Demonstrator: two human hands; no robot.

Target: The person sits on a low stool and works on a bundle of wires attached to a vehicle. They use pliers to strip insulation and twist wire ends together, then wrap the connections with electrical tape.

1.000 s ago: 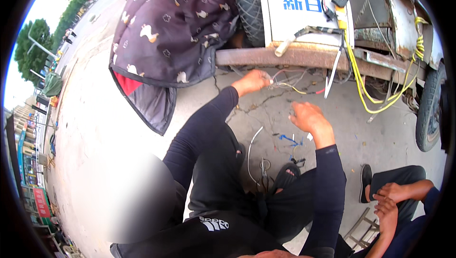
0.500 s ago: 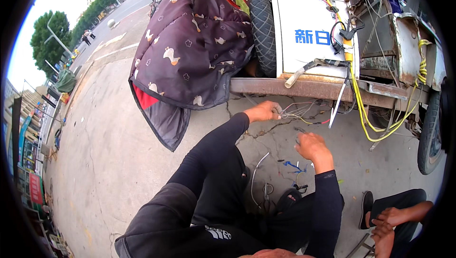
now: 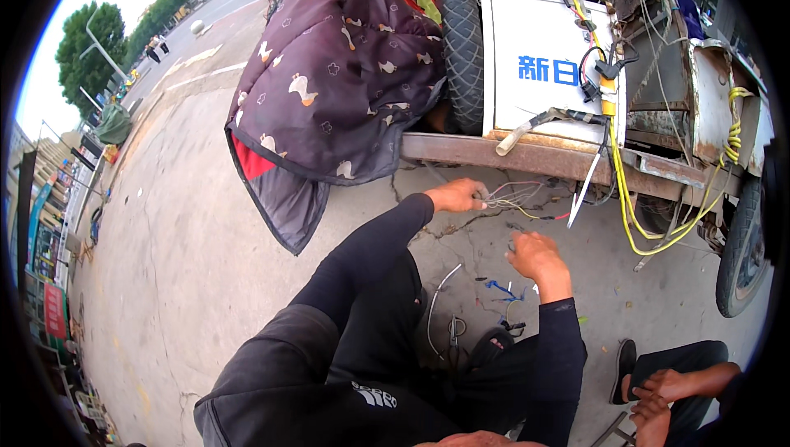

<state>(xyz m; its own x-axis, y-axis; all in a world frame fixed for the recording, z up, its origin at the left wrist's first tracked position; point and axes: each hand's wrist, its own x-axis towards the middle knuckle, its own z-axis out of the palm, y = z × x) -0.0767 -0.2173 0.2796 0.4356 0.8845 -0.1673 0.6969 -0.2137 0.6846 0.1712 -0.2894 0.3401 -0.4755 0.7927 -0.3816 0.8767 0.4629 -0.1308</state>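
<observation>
My left hand pinches thin wires hanging below the rusty steel beam of a white vehicle. My right hand is below and right of the wires, fingers curled around something grey that is too small to make out. A white cable tie or strip and looped yellow cables hang to the right. On the concrete under my hands lie a white tube, pliers or scissors and blue scraps.
A patterned quilted cover hangs beside a tyre; another wheel is at the right. A seated person's hands are at lower right. Pavement stretches left toward a road, with distant pedestrians.
The view has shifted, so the vehicle sits lower in the picture. My left hand stays at the wires; my right hand has moved little relative to them.
</observation>
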